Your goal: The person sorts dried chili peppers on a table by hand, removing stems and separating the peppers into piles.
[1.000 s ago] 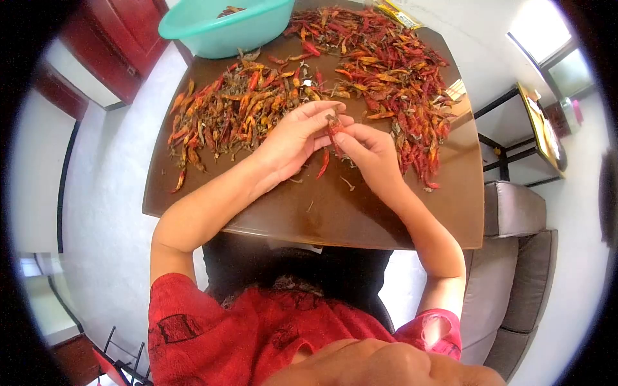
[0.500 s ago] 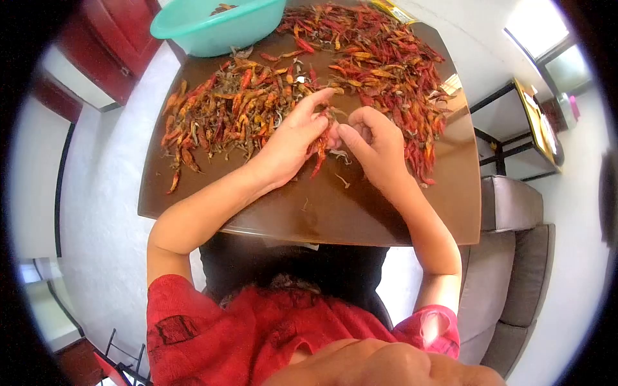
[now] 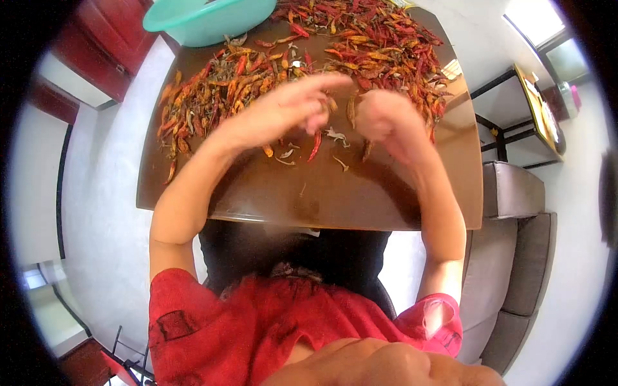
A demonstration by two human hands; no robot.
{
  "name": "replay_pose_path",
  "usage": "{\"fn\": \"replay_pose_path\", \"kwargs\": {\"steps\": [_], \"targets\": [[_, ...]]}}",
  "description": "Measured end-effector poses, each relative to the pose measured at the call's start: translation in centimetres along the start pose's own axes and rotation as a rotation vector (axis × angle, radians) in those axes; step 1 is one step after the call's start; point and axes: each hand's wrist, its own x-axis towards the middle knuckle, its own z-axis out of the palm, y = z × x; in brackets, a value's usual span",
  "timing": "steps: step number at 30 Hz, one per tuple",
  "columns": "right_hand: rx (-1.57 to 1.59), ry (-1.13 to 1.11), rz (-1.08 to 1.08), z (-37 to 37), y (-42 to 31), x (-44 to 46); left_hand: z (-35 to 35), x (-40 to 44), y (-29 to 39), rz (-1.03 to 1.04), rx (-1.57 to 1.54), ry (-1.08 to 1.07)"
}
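My left hand (image 3: 283, 106) is over the front edge of the left pile of dried chili peppers (image 3: 248, 80). Its index finger points right, while the others curl in around something small and brownish near the fingertips, too blurred to name. A red chili pepper (image 3: 315, 147) lies just below that hand. Across a small gap, my right hand (image 3: 389, 116) is smeared by motion with its fingers curled; what they hold is hidden. One brownish chili (image 3: 351, 109) shows beside its fingertips, held or lying, I cannot tell. The right pile of chilies (image 3: 412, 61) spreads behind it.
A turquoise basin (image 3: 212, 22) stands at the table's back left. Pale dry scraps (image 3: 336, 136) and a loose stem (image 3: 341, 164) lie on the brown table (image 3: 270, 193) before me. At the right are a grey sofa (image 3: 515, 193) and a black-framed side table (image 3: 524, 122).
My hands have moved apart from where they met, the left going left and the right going slightly right. The view has tilted, so the table sits a little higher in the picture.
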Motion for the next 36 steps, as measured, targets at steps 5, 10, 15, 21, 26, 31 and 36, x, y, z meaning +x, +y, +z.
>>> {"fn": "replay_pose_path", "kwargs": {"steps": [5, 10, 15, 21, 26, 31, 36], "targets": [[0.04, 0.101, -0.163, -1.8, -0.6, 0.8, -2.6, 0.0, -0.8, 0.024, -0.01, 0.295], [-0.174, 0.319, -0.116, -1.8, 0.5, 1.3, 1.6, -0.3, -0.1, -0.231, 1.011, 0.214], [-0.228, 0.319, -0.07, -1.9, 0.6, 1.3, 3.1, -0.9, -1.8, -0.23, 1.137, 0.149], [-0.407, 0.229, -0.004, -0.7, 1.7, 1.3, -0.4, -0.2, -1.6, -0.254, 0.554, 0.159], [-0.472, 0.083, -0.023, 0.1, 2.3, 1.1, -0.6, -0.1, -1.3, -0.348, 0.256, 0.146], [-0.624, 0.125, -0.197, 0.9, 2.0, 1.0, -0.2, 0.0, -1.5, -0.383, 0.2, 0.155], [-0.976, 0.138, -0.483, 1.1, 3.3, 1.2, 0.6, 0.2, -1.2, -0.361, 0.209, 0.13]]}}
